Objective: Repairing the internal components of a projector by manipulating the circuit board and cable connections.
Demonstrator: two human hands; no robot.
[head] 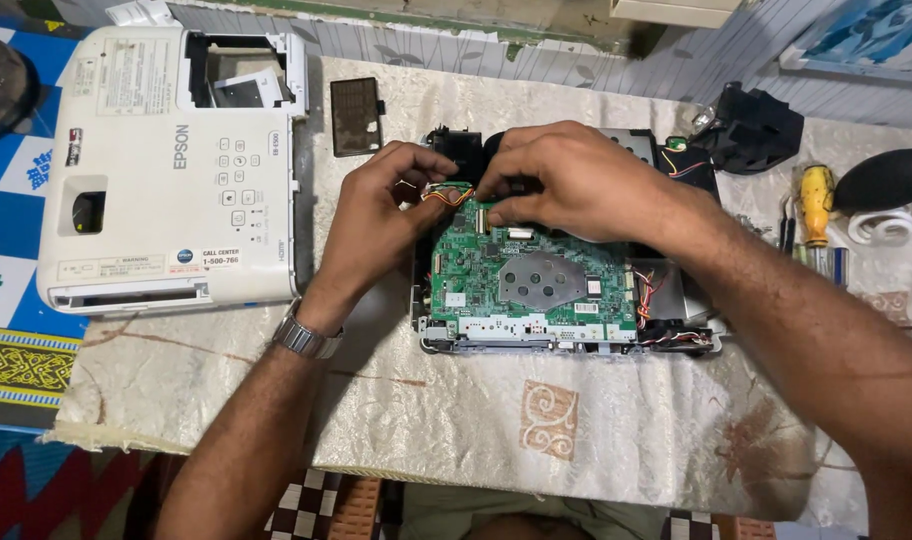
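So the green circuit board (531,280) sits in the opened projector chassis (566,335) mid-desk, and both hands are bunched over its far edge. The left hand (381,215) has its fingertips pinched on the little bundle of orange and red wires (448,195) at the board's top corner. The right hand (566,180) is curled right beside it, fingers pressing down near the same spot; can't tell if it's actually gripping anything. The white top cover (166,170) lies off to the left on the desk (426,420), and a yellow-handled screwdriver (816,205) is far right.
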